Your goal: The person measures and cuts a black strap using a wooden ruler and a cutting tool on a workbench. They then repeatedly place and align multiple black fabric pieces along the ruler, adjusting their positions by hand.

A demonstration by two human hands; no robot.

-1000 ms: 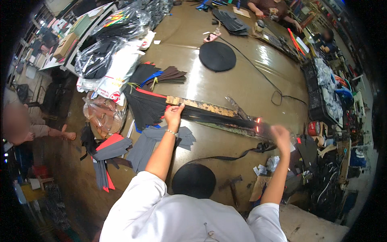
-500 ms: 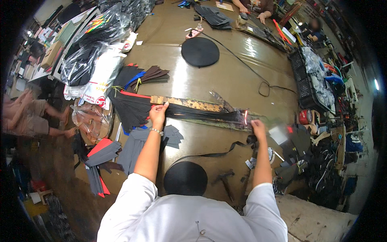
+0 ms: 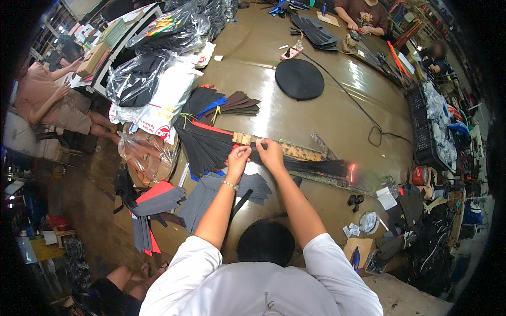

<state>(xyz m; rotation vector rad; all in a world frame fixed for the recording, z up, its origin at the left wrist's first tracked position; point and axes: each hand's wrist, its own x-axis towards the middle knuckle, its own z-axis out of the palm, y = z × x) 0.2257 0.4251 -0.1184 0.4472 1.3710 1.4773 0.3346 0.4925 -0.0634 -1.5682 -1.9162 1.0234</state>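
Note:
Both my hands are close together at the left end of a worn yellow wooden strip (image 3: 308, 152). My left hand (image 3: 239, 157) is closed in a pinch just below that end; whatever it holds is hidden. Beside it, my right hand (image 3: 271, 156) has its fingers pressed together, with a bit of black strip (image 3: 259, 146) showing at the fingertips. A long layer of black strips (image 3: 327, 167) lies along the near side of the wood. To the left, a fanned bundle of black strips (image 3: 203, 142) spreads out. Grey strips (image 3: 211, 197) lie under and beside my left forearm.
A glowing red line (image 3: 352, 173) shows at the strips' right end. One black round pad (image 3: 299, 79) lies farther back, another (image 3: 266, 243) near my body. Plastic-wrapped bundles (image 3: 139, 79) are piled left. A cable (image 3: 345, 87) crosses the table; a black crate (image 3: 419, 126) stands right. Other people work nearby.
My right hand has moved left from the wood's right end to beside my left hand. My left hand has come down slightly off the wood and pinched. The whole view has shifted.

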